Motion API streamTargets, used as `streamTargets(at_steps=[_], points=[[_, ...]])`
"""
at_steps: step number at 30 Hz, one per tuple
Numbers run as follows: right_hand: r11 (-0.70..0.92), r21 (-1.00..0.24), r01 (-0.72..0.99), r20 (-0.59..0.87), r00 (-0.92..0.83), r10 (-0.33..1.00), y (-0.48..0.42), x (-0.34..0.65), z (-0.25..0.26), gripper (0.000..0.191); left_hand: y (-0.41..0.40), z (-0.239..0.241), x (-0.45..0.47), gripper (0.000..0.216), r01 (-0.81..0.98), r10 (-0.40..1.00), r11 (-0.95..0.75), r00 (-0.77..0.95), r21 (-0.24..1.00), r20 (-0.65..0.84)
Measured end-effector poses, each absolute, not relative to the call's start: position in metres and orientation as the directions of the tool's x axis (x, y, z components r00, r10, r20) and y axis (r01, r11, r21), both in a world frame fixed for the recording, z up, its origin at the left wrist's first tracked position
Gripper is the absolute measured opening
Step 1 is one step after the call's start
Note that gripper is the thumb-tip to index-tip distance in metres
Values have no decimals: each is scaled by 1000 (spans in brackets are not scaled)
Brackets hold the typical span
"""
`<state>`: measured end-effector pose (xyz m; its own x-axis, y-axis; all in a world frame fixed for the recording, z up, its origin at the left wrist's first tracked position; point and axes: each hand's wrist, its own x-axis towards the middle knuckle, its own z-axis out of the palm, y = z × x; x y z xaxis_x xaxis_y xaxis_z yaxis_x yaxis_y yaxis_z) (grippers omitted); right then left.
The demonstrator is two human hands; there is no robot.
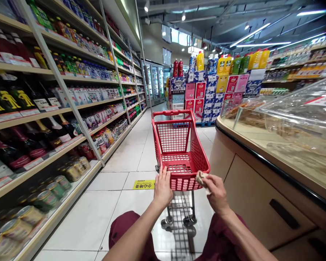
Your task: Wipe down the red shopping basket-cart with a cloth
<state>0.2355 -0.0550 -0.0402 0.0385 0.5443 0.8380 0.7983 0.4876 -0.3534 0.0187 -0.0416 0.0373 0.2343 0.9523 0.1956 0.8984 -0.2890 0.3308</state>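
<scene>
A small red shopping cart (179, 145) stands in the aisle straight ahead of me, its basket bare inside. My left hand (163, 186) grips the near left rim of the cart's basket, fingers curled over it. My right hand (214, 190) is closed on a crumpled beige cloth (201, 177) and presses it against the cart's near right corner. My forearms and dark red trousers show below.
Shelves of bottles and cans (51, 119) line the left side. A beige counter with a clear display case (288, 119) runs along the right. Stacked boxes topped with drink bottles (212, 90) stand at the aisle's far end. A yellow floor sticker (143, 184) lies near the cart.
</scene>
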Motion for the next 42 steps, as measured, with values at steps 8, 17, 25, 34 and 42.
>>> streamTargets(at_steps=[8, 17, 25, 34, 42], points=[[479, -352, 804, 747, -67, 662, -54, 246, -48, 35, -40, 37, 21, 68, 901, 954, -288, 242, 325, 175], [412, -367, 834, 749, 2, 662, -47, 249, -42, 30, -41, 41, 21, 69, 903, 960, -273, 234, 333, 154], [378, -398, 836, 781, 92, 618, -48, 259, -49, 34, -42, 42, 20, 67, 906, 961, -263, 219, 331, 167], [398, -426, 812, 802, 136, 582, -50, 256, -49, 34, -40, 37, 22, 67, 898, 956, -275, 216, 345, 199], [449, -425, 786, 731, 6, 682, -55, 239, -52, 31, -40, 37, 20, 66, 899, 952, -293, 244, 326, 183]])
